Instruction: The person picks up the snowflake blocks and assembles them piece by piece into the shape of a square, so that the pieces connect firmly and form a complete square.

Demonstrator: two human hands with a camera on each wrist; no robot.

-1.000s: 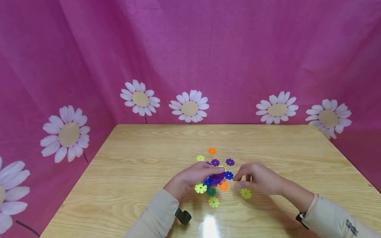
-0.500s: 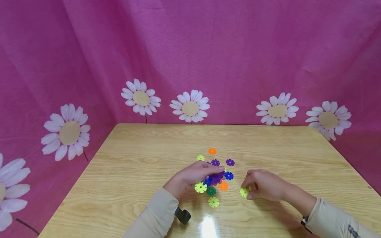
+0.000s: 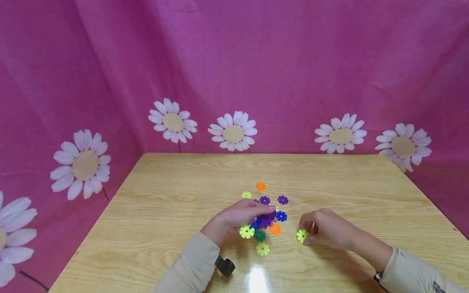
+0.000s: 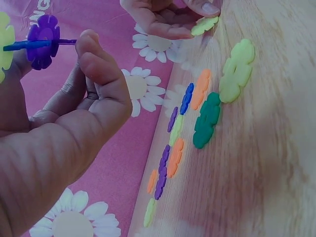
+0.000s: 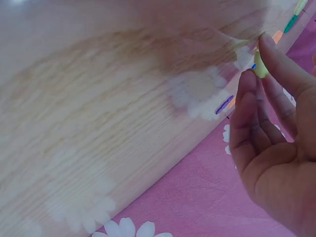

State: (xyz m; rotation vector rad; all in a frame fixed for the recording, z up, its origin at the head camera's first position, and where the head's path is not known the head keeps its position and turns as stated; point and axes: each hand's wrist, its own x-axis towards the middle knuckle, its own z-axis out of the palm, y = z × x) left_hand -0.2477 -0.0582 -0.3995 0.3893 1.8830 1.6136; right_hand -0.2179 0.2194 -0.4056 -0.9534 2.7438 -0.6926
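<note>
My left hand grips a joined cluster of notched flower-shaped plastic discs above the table. In the cluster are a purple disc, a blue disc seen edge-on, and a yellow-green disc at the near left. Part of the cluster is hidden behind the fingers. To the right, my right hand pinches a single yellow-green disc by its edge, close over the tabletop. That same disc looks tilted between thumb and fingers in the left wrist view.
Loose discs lie around and beneath the cluster: a green disc, a yellow-green disc, an orange disc, a blue disc and several farther back. A pink curtain with daisies surrounds the wooden table.
My right hand has moved right and down from beside the cluster and taken hold of the yellow-green disc lying there. My left hand has kept its grip in nearly the same place.
</note>
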